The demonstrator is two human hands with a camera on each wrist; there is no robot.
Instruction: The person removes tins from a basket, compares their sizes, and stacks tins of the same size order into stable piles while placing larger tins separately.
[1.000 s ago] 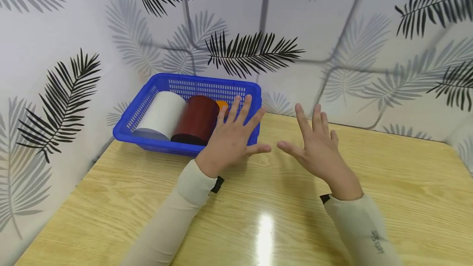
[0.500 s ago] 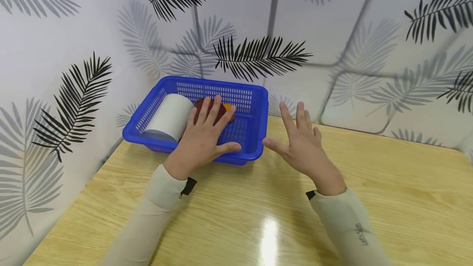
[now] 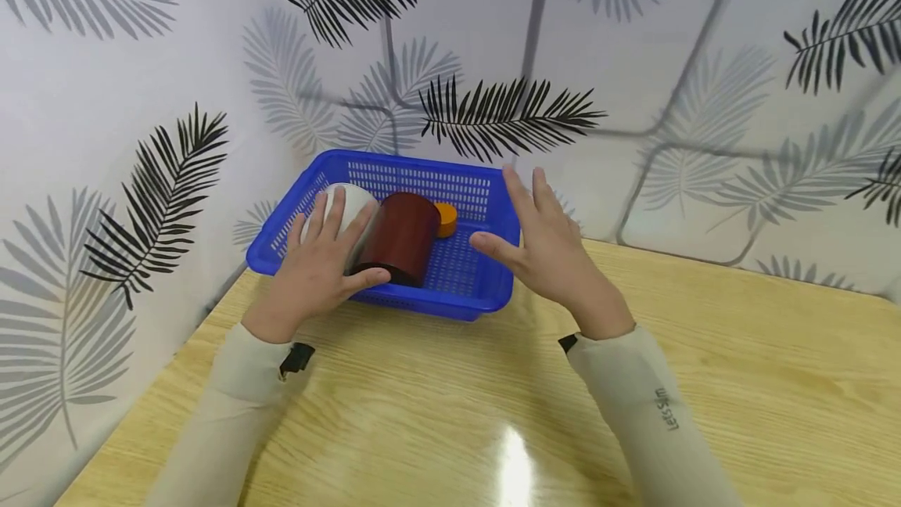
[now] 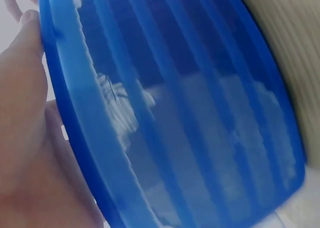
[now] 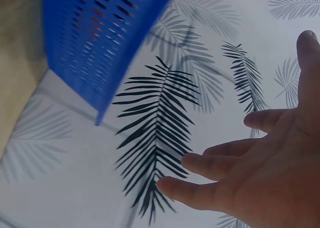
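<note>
Left hand (image 3: 317,268), fingers spread, rests on the white cylinder (image 3: 342,206) in the blue perforated plastic basket (image 3: 450,303); right hand (image 3: 545,253) hovers spread. Loose cylinders may roll if the basket tips.

A light wood-grain tabletop (image 3: 704,382) carries a blue slotted basket (image 3: 461,305) at its far left corner, close against the leaf-patterned wall. Glare shines near the front edge.
</note>
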